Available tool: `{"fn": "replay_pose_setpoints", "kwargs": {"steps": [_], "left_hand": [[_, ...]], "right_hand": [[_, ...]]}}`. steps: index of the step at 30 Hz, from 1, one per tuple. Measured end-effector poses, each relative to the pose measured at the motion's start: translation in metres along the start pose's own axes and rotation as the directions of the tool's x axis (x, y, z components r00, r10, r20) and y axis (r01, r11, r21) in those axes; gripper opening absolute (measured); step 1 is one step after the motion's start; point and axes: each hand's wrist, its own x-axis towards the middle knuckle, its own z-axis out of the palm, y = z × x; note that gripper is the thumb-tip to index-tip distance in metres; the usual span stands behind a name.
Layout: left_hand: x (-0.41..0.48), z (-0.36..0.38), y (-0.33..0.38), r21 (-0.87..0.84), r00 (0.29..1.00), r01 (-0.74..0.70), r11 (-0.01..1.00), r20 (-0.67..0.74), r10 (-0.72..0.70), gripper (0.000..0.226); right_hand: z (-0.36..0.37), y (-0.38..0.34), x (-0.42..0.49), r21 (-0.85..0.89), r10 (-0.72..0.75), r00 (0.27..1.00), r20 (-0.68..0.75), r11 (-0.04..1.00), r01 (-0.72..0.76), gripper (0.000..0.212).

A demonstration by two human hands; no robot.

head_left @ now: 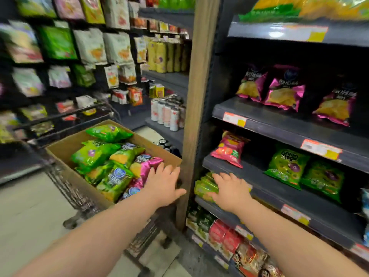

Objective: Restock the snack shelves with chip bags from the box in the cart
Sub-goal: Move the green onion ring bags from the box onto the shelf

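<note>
A cardboard box (pixel 65 148) sits in a wire cart (pixel 79 198) at lower left, packed with green chip bags (pixel 93 154) and a pink chip bag (pixel 146 166). My left hand (pixel 164 182) hovers, fingers spread, over the box's near right corner and the pink bag, holding nothing. My right hand (pixel 231 189) is spread flat over green packs (pixel 203 186) at the left end of a low shelf (pixel 299 202). Whether it touches them I cannot tell. Pink chip bags (pixel 283 94) stand on the shelf above.
A wooden post (pixel 197 96) divides the cart side from the dark shelves. Green onion-ring bags (pixel 287 166) and a red-pink bag (pixel 229 149) stand on the middle shelf. Hanging snack packs (pixel 89 47) fill the left wall. Cans (pixel 167 112) stand behind the cart.
</note>
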Motion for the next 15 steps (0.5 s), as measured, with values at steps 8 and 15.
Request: {"fn": "replay_pose_setpoints", "kwargs": {"steps": [8, 15], "left_hand": [[-0.063, -0.006, -0.138, -0.002, 0.987, 0.149, 0.989, -0.052, -0.149, 0.085], [-0.100, -0.009, -0.308, 0.032, 0.970, 0.239, 0.971, -0.048, -0.237, 0.086]], "right_hand": [[-0.016, -0.135, 0.021, -0.006, -0.099, 0.995, -0.025, 0.995, 0.099, 0.071], [-0.019, -0.302, 0.068, -0.002, -0.207, 0.977, -0.055, 0.978, 0.207, 0.067]]}}
